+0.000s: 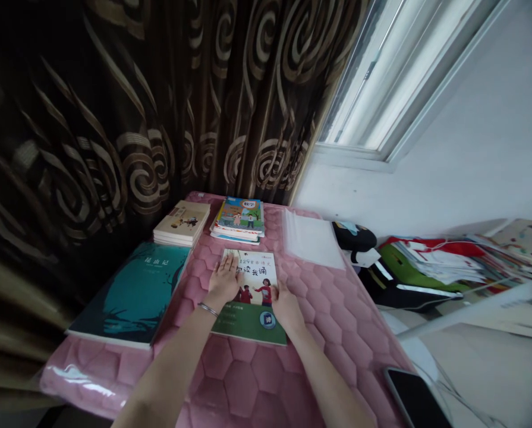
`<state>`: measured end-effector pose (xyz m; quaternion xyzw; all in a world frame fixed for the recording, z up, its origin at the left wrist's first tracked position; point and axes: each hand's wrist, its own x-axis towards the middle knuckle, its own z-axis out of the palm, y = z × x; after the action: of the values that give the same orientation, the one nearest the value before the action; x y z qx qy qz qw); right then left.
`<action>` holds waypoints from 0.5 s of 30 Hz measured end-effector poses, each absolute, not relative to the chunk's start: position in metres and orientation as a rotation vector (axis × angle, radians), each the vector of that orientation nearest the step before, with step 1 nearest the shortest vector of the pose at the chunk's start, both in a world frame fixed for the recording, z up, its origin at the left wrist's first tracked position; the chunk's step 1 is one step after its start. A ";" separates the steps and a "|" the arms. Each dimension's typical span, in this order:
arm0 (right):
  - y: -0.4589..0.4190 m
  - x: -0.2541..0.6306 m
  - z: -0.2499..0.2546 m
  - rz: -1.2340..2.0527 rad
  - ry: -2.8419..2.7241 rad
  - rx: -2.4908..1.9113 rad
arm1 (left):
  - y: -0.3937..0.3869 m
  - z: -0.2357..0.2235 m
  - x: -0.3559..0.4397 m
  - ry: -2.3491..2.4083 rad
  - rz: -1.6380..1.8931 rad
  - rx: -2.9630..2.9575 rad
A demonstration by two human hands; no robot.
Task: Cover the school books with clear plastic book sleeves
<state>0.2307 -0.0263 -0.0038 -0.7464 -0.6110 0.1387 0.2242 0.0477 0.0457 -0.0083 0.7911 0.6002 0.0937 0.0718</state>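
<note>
A white and green book with red figures on its cover lies flat on the pink quilted table cover. My left hand rests flat on the book's upper left part, fingers stretched out, with a bracelet on the wrist. My right hand lies on the book's right edge, fingers extended along it. Neither hand grips anything.
A large teal book lies at the left. At the back sit a cream book stack, a colourful book stack and a clear plastic sleeve. A phone lies at the front right corner. Dark patterned curtain behind; cluttered papers at right.
</note>
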 end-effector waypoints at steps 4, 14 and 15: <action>-0.024 0.225 0.006 0.157 -1.785 -2.238 | 0.045 -0.010 0.051 1.815 0.282 2.385; 0.045 0.171 -0.003 0.334 -2.388 -1.660 | 0.043 -0.008 0.049 1.786 0.222 2.441; 0.052 0.175 -0.004 0.326 -2.379 -1.723 | 0.043 -0.008 0.049 1.798 0.247 2.434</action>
<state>0.1750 0.0523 -0.0041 -0.5806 -0.8014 0.1097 0.0928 0.0493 0.0430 -0.0084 0.8006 0.5913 0.0811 0.0527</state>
